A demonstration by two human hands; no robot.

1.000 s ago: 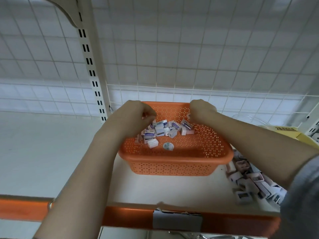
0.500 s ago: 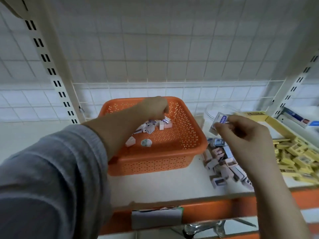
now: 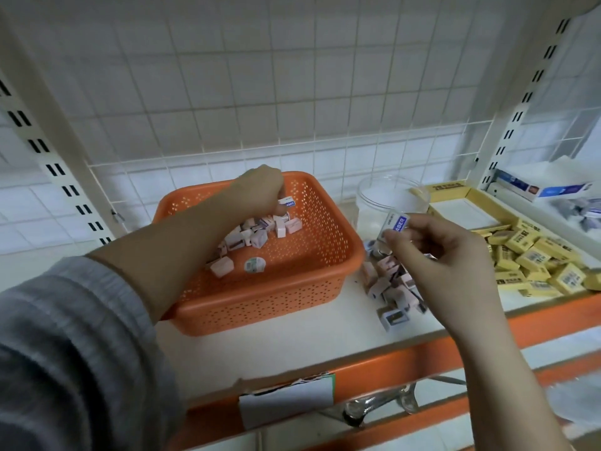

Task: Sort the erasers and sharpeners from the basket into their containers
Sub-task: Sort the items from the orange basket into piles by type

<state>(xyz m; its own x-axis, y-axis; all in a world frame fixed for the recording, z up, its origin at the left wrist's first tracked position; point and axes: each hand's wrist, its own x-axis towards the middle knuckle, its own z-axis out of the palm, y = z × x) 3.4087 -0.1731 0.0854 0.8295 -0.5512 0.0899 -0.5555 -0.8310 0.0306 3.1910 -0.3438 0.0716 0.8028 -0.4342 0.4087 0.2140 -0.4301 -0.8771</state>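
Single head-worn wide-angle view, no second camera, so no shared part of the scene. It looked forward and down from above a white shelf (image 3: 292, 349), close in, at arm's reach. Both forearms entered from the bottom edge. The orange basket (image 3: 260, 307) sat near centre frame, the left hand (image 3: 260, 190) over it, the right hand (image 3: 445, 255) right of centre. The view faced a wire grid back panel (image 3: 292, 102). Lens distortion bent the slotted uprights (image 3: 52, 151) outward at both sides.
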